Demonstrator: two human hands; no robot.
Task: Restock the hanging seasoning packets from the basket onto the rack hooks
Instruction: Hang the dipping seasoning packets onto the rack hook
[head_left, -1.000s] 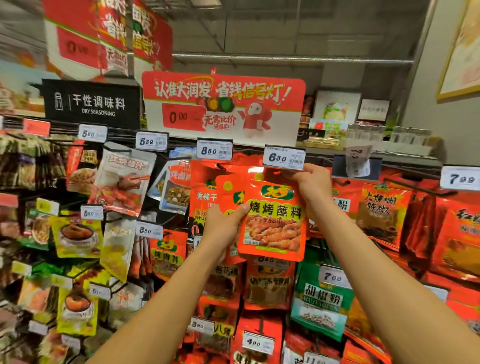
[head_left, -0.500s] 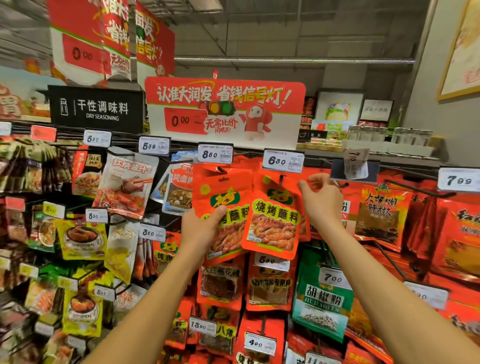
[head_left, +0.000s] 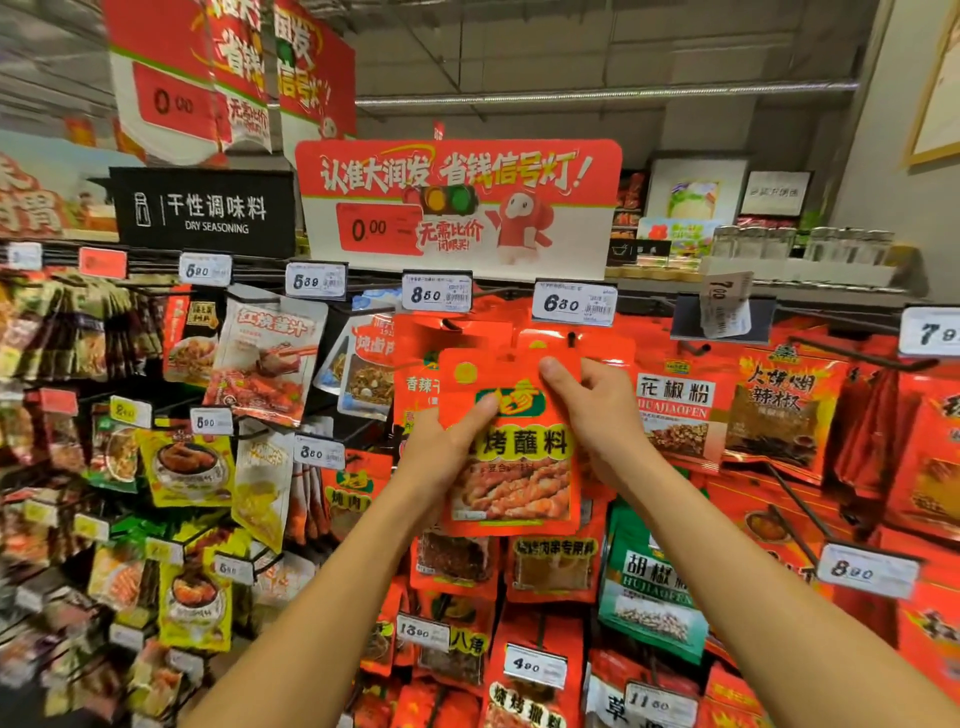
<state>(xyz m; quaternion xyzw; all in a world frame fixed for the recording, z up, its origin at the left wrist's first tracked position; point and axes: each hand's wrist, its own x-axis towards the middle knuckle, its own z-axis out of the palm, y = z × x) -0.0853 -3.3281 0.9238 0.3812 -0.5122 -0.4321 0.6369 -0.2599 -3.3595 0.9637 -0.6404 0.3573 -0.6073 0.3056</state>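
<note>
- Two hands hold one orange seasoning packet in front of the rack; our left hand grips its lower left edge with the thumb across the front, and our right hand pinches the top right near the hang hole.
- We judge the packet is not yet on a hook; it sits just below the 6.80 price tag, overlapping the orange packets already hanging there.
- We could miss the hook tip, since the tag and the hanging packets hide it, and tear the hole or knock a neighbour loose.
- Beside it hang the huajiao powder packet and the green pepper packet, both crowding the gap.
- No basket shows in view.
</note>
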